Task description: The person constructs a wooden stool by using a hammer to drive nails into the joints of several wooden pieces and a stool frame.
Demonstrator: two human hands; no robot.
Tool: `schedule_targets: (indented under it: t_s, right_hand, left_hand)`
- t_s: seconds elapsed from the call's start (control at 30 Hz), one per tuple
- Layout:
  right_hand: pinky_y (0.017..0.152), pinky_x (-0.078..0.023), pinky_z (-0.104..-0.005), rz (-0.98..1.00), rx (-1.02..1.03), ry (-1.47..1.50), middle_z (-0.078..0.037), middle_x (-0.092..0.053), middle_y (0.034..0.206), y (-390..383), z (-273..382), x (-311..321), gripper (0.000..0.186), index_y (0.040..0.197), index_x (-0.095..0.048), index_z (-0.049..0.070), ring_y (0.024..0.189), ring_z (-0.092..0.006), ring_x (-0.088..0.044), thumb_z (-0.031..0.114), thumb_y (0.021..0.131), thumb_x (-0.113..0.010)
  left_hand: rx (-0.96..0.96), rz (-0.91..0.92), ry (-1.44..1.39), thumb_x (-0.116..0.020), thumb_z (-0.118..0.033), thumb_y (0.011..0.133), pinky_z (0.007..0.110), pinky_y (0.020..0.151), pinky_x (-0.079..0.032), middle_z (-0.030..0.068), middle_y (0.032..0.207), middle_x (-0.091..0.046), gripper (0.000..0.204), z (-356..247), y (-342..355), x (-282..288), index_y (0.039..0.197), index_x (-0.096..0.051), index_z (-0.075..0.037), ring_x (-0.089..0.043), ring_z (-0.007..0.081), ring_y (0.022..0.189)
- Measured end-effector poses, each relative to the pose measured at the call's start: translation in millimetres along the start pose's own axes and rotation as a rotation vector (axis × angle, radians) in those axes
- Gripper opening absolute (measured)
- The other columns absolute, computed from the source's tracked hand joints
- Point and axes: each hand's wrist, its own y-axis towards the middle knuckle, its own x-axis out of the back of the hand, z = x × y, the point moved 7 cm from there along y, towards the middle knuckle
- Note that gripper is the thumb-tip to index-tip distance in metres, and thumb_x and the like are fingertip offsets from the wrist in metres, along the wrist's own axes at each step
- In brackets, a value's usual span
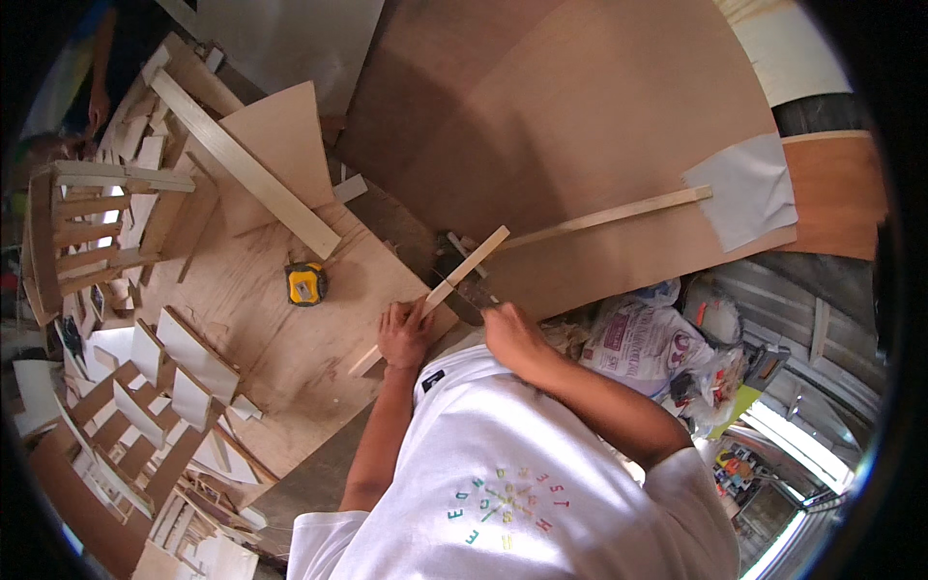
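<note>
At my far left stands one slatted wooden frame [41,242], with at least four slats, and above it one hand [98,108] of another person. Below are at least four white-faced boards [198,358], tilted up among offcuts too many to count. One long pale batten [246,162] lies slantwise on my one plywood table [275,372], beside one brown panel [285,145]; nearer me sits one yellow-and-black tape measure [306,284]. My left hand [403,333] is closed, fingers curled over one wooden strip [472,259], pressing it at the table's edge, its near end on the tabletop and its far end jutting past. My right hand [513,336], just right of the strip, is curled shut around the end of one thin, dark blade-like tool [473,294], which reaches to the strip; its handle is hidden. Beyond, a second strip [609,217] lies on one large brown board [619,116], its end by one pale grey sheet [752,193]. One printed white sack [638,340] slumps below the board.
</note>
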Motion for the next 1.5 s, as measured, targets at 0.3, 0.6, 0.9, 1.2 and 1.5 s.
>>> schedule_targets:
  t_s: [0.3,0.6,0.9,1.2,1.5]
  right_hand:
    - [0.078,-0.057,-0.0568,-0.025,-0.162,0.152,-0.033,-0.070,0.097,32.2,24.2,1.2,0.024,0.094,-0.072,-0.006,0.091,-0.0486,-0.071,0.008,0.092,-0.052]
    - [0.079,-0.058,-0.0558,-0.029,-0.085,0.062,-0.032,-0.070,0.097,48.3,-3.2,-31.5,0.025,0.093,-0.073,-0.005,0.092,-0.0468,-0.071,0.009,0.093,-0.052]
    - [0.079,-0.059,-0.0549,-0.061,0.016,0.067,-0.033,-0.069,0.096,26.9,-11.2,-29.8,0.023,0.093,-0.070,-0.005,0.092,-0.0470,-0.071,0.007,0.094,-0.051]
    - [0.076,-0.058,-0.0556,-0.084,0.040,0.043,-0.033,-0.069,0.092,-1.5,-11.1,-22.7,0.022,0.096,-0.069,-0.006,0.089,-0.0487,-0.070,0.008,0.094,-0.052]
    - [0.074,-0.058,-0.0540,-0.087,0.110,0.035,-0.030,-0.070,0.088,-16.7,-2.3,-6.9,0.026,0.089,-0.069,-0.007,0.086,-0.0484,-0.071,0.009,0.096,-0.050]
  left_hand:
    - [0.016,0.011,-0.013,-0.084,-0.029,0.080,0.041,0.081,-0.051,0.0027,0.093,-0.062,0.039,-2.1,-1.7,1.5,0.117,-0.078,-0.022,-0.063,0.0242,0.090]
    - [0.027,0.025,-0.030,-0.084,-0.028,0.079,0.041,0.082,-0.052,0.0024,0.096,-0.063,0.040,-6.3,1.5,-1.6,0.118,-0.077,-0.022,-0.063,0.0242,0.092]
    - [0.013,0.013,-0.022,-0.083,-0.026,0.078,0.041,0.081,-0.051,0.0025,0.094,-0.061,0.042,-4.8,0.3,-0.2,0.119,-0.077,-0.023,-0.063,0.0242,0.091]
    - [0.029,0.009,-0.009,-0.083,-0.027,0.077,0.042,0.082,-0.052,0.0038,0.095,-0.061,0.042,1.1,-2.2,-3.9,0.118,-0.077,-0.022,-0.063,0.0256,0.090]
    - [0.006,-0.023,0.007,-0.084,-0.024,0.076,0.042,0.081,-0.052,0.0031,0.093,-0.061,0.043,-4.1,-0.3,0.7,0.118,-0.077,-0.022,-0.064,0.0248,0.089]
